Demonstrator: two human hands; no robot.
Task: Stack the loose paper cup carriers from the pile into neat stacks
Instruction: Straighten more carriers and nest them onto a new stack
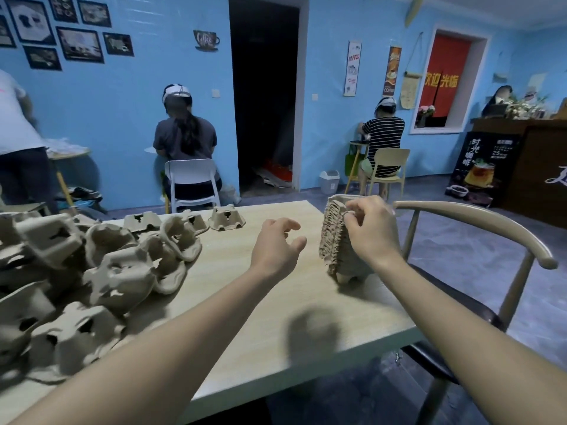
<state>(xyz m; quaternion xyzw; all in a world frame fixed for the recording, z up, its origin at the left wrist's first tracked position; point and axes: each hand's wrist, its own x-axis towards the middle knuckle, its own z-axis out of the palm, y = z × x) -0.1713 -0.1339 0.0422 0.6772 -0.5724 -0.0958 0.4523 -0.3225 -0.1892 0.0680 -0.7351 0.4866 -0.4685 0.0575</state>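
Note:
A tall stack of brown pulp cup carriers [333, 237] stands near the right edge of the light wooden table [245, 317]. My right hand [372, 228] grips the stack near its top, fingers curled over the carriers' rims. My left hand [276, 243] hovers above the table just left of the stack, fingers loosely spread and holding nothing. A jumbled pile of loose carriers [92, 271] covers the table's left side. Three more single carriers [227, 217] lie along the far edge.
A curved-back wooden chair [478, 228] stands right of the table. Two people sit on chairs facing the blue back wall, and another person stands at far left. A dark doorway and a counter lie beyond.

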